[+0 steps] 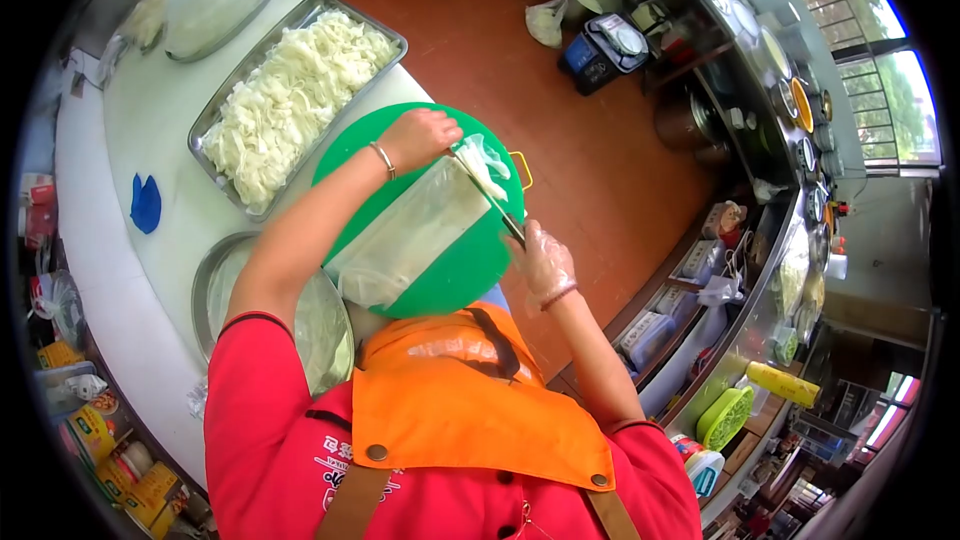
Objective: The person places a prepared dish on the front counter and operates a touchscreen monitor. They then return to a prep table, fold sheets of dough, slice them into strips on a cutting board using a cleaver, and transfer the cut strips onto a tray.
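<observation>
On a round green cutting board [450, 275] lies a folded, pale translucent sheet [410, 225], like a rice noodle sheet. A knife [490, 196] lies across its far right end, with a small heap of cut white strips [484, 162] just beyond the blade. My right hand [545, 262], in a clear plastic glove, grips the knife handle. My left hand [422, 135] is closed at the blade's tip, a bracelet on its wrist; what its fingers hold or press is hidden.
A metal tray [205, 145] heaped with white strips [290, 90] stands left of the board. A round metal pan [205, 285] holding a pale sheet is below it. A blue object [145, 203] lies on the white table [130, 125]. At right is a cluttered counter [765, 290].
</observation>
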`<state>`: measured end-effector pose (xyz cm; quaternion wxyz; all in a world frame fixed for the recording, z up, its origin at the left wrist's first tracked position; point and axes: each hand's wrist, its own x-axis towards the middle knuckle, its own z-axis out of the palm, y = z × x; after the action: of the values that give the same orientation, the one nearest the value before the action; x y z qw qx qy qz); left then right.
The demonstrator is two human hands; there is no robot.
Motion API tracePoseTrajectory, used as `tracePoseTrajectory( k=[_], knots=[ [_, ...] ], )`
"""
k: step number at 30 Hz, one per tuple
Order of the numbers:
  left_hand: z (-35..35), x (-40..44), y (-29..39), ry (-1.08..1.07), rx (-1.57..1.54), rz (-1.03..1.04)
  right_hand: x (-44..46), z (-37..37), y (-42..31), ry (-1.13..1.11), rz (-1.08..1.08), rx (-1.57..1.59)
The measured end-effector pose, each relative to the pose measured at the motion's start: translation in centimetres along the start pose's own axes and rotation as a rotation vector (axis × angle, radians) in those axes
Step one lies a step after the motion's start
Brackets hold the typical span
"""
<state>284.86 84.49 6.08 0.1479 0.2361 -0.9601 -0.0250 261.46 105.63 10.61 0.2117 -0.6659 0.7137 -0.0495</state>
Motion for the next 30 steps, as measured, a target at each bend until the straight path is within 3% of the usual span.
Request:
tracePoseTrajectory(
  k=[16,20,28,30],
  knots=[
    [-1.1,-1.9,1.3,0.079,-0.04,-0.038,0.4,2.2,0.5,0.041,-0.091,0.01],
    [0.2,-2.7,0.6,0.002,0.008,-0.055,0.4,1.8,-0.6,-0.055,-0.037,0.018],
    [-0.2,-2.8,1.8,-0.057,-0.062,-0.08,-0.3,1.9,-0.3,0.001,-0.076,0.027],
    [-1.3,-3.4,2.5,0.017,-0.074,-0.078,-0.6,1.7,-0.3,0.001,-0.101,0.009]
  ],
)
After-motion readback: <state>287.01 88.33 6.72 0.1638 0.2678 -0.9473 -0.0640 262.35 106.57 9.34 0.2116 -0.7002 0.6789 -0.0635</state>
